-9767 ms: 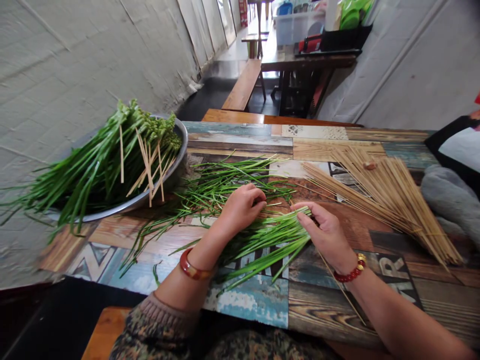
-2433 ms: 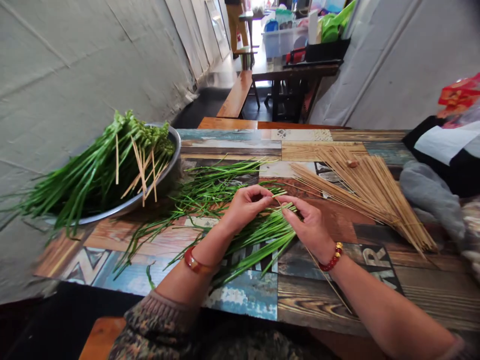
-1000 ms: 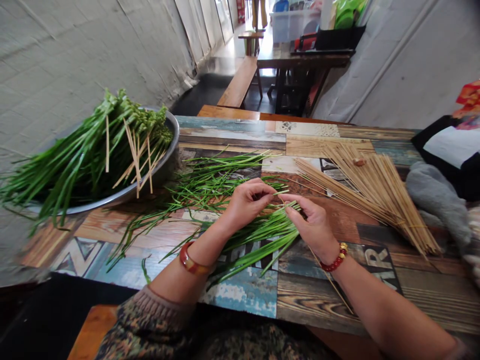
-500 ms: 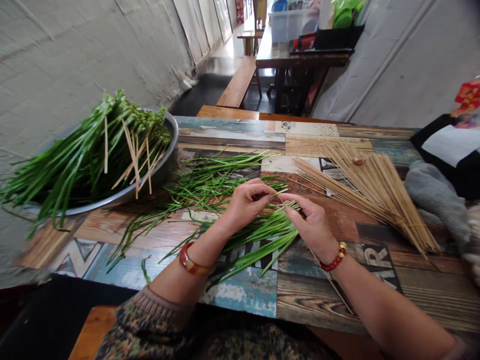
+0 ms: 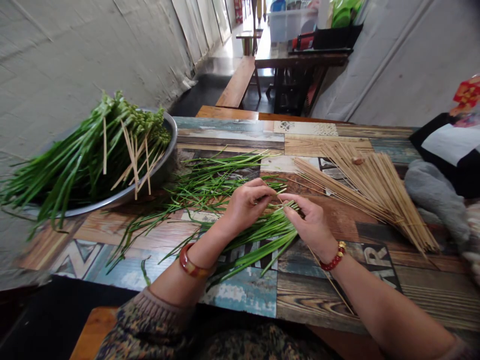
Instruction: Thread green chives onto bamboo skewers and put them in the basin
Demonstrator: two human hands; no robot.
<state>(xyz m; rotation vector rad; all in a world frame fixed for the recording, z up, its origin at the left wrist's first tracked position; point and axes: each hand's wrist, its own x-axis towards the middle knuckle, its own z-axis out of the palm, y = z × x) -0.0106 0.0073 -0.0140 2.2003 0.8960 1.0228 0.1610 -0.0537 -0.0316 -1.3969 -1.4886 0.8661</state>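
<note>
Stalks (image 5: 268,231) lie leftward, ends clamped in right fingers (image 5: 300,202); left fingers (image 5: 264,191) pinch one.

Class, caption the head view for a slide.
Left hand and right hand pinch green stalks, with thin sticks fanned out nearby.

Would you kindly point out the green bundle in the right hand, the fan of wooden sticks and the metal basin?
Green bundle (image 5: 268,231): head view, on the middle of its stalks.
Fan of wooden sticks (image 5: 392,192): head view, on its middle.
Metal basin (image 5: 174,135): head view, on the rim's right side.
</note>
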